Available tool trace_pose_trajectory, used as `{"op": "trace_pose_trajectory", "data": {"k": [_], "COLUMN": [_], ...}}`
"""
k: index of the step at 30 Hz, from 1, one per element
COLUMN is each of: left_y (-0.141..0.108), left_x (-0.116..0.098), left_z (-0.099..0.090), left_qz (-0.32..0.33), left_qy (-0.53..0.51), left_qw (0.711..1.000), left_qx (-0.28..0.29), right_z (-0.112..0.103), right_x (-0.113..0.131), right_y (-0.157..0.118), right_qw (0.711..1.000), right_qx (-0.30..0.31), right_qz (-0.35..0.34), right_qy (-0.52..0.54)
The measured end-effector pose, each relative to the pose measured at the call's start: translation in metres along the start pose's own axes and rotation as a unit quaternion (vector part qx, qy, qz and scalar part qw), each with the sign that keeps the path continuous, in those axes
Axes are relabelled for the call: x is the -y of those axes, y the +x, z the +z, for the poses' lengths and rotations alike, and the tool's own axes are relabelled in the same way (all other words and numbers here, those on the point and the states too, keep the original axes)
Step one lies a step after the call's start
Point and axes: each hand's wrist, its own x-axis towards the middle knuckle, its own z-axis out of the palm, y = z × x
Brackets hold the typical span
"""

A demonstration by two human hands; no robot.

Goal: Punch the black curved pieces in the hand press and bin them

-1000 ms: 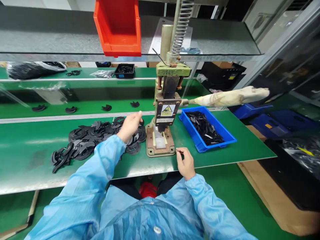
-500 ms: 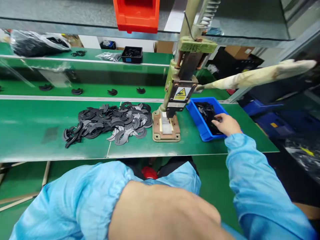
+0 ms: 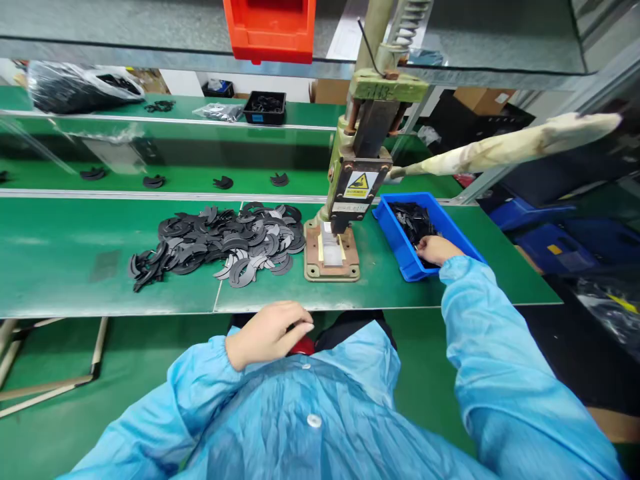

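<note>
My right hand reaches into the blue bin, with its fingers pinched together at the small black parts inside. What its fingertips hold, if anything, I cannot make out. In front of the bench edge, over my lap, my left hand hangs with loosely bent fingers, the thumb apart, nothing visible in it. Between the bin and a pile of black and grey crescent-shaped parts stands a green hand press. On its base a pale fixture shows under the ram.
The press's wrapped lever sticks out to the right above the bin. Several crescent parts lie along the green strip behind the bench. An orange bin hangs overhead; a black tray sits at the back.
My left hand has dropped from close before the camera to the bench's front edge. My right hand has moved slightly left and deeper among the black parts in the bin.
</note>
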Motion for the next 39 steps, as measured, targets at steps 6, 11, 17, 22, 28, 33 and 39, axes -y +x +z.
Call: {"op": "trace_pose_trajectory", "data": {"k": [6,11,17,22,28,33,39], "left_y": [-0.027,-0.025,0.011,0.045,0.048,0.042,0.043], "left_x": [0.037,0.039,0.029,0.011,0.003,0.008,0.015], "left_z": [0.035,0.036,0.035,0.035,0.038,0.039,0.033], "left_qz": [-0.113,-0.098,-0.040,-0.015,0.005,0.014,0.065], "left_qy": [-0.066,-0.081,-0.080,-0.105,-0.105,-0.104,-0.066], "left_qw": [0.991,0.991,0.992,0.979,0.975,0.973,0.975], "left_qx": [-0.038,-0.048,-0.093,-0.174,-0.197,-0.208,-0.204], "right_z": [-0.017,-0.011,0.041,0.071,0.083,0.092,0.098], "right_x": [-0.001,0.032,0.118,0.174,0.195,0.193,0.192], "right_y": [-0.029,-0.069,-0.146,-0.205,-0.224,-0.223,-0.222], "right_qw": [0.981,0.924,0.839,0.786,0.768,0.777,0.792], "right_qx": [-0.129,-0.233,-0.211,-0.163,-0.106,-0.088,-0.081], "right_qz": [0.056,-0.014,-0.151,-0.247,-0.313,-0.301,-0.293], "right_qy": [0.131,0.304,0.478,0.543,0.549,0.546,0.530]}}
